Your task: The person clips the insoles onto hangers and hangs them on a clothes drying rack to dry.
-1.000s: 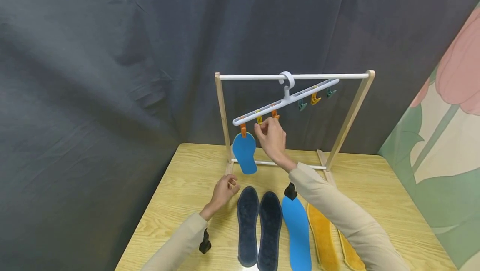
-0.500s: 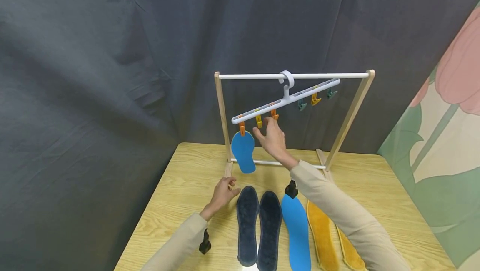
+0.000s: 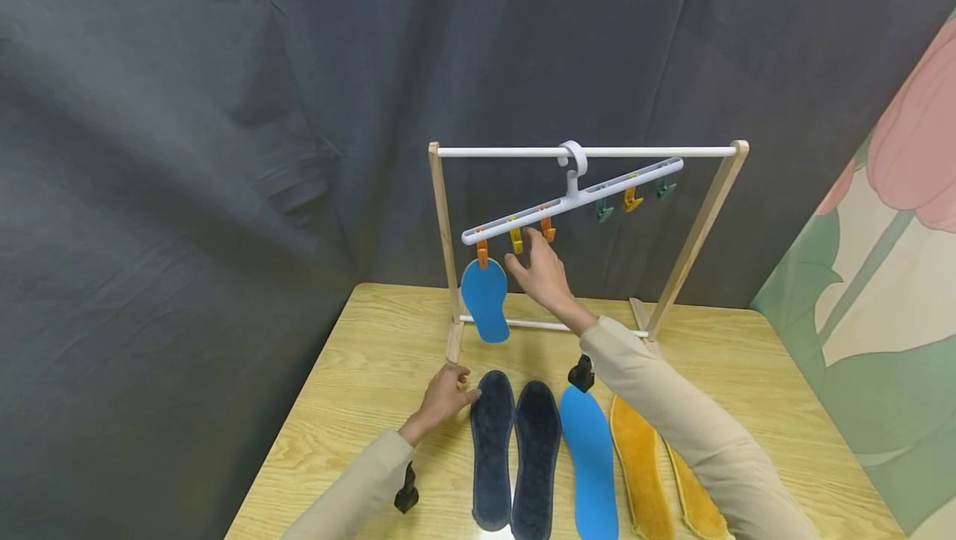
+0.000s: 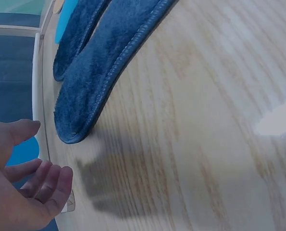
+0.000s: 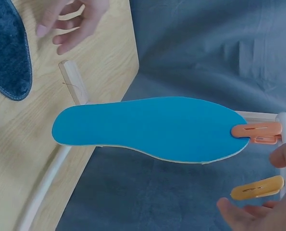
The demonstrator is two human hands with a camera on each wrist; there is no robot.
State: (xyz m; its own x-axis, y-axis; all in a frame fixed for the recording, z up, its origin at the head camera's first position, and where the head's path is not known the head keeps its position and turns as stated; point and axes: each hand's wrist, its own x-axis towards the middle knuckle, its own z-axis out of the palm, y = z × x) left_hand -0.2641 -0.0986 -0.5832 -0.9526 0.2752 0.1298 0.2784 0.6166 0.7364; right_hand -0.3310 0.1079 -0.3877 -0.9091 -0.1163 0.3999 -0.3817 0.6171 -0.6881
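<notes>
A blue insole (image 3: 485, 301) hangs in the orange clip (image 3: 482, 255), just left of the right hand (image 3: 543, 276); that hand's thumb and fingers are parted near the yellow clip (image 3: 516, 241), pinching nothing. The left hand (image 3: 444, 397), loosely curled around nothing, hovers just beside a dark insole (image 3: 493, 453). Best to keep fingers off the hanging insole: the tilted hanger (image 3: 563, 206) probably swings easily.

Your right hand (image 3: 541, 274) is just below the tilted hanger (image 3: 573, 198), beside a yellow clip (image 3: 516, 241). The hanger's low end carries a blue insole (image 3: 487, 304) in an orange clip (image 3: 482, 255). Your left hand (image 3: 443, 397) is beside a dark insole (image 3: 493, 449) on the bench (image 3: 366, 374), left of the rack (image 3: 695, 250).
</notes>
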